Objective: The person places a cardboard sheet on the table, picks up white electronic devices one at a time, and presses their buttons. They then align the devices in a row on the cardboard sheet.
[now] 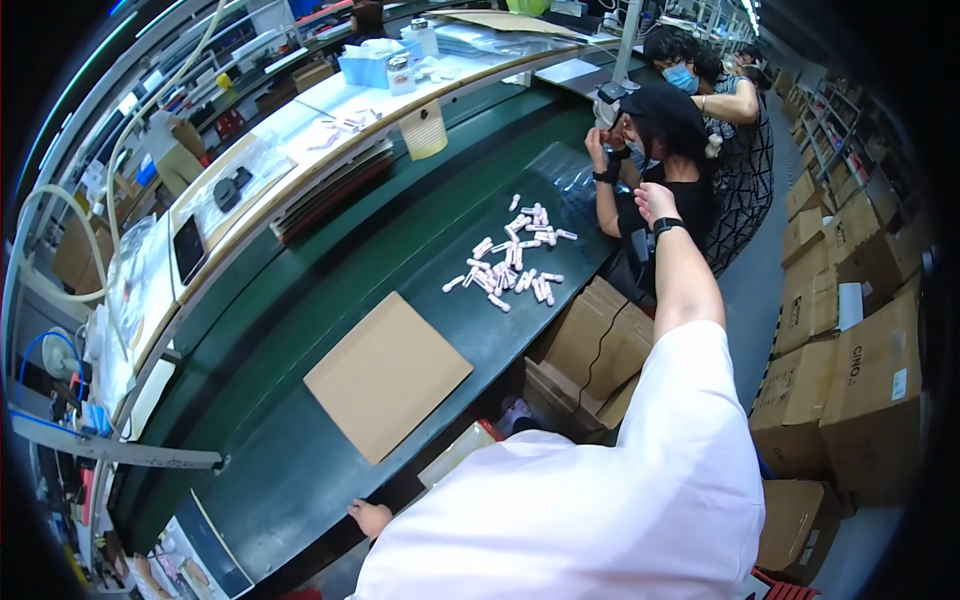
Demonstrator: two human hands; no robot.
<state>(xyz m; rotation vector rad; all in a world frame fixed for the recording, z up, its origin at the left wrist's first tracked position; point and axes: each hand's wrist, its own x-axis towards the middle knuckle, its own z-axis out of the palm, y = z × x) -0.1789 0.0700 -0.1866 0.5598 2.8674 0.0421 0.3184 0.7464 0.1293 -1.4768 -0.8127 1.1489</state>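
Note:
My right arm reaches out to the far right, and my right hand is raised in a closed fist beside a seated co-worker in black; whatever its fingers may hold is hidden. Low down, my left hand rests at the near edge of the green workbench, its fingers mostly out of sight. Between the two hands, a flat brown cardboard sheet lies on the bench. Beyond it, a loose pile of small pale pink, tube-shaped pieces with rounded ends is scattered, nearer the co-worker.
The co-worker holds both hands up near the face; another masked person is behind. Clear plastic lies by the pile. An opened carton stands below the bench edge. Stacked cartons line the right. A raised shelf runs along the far side.

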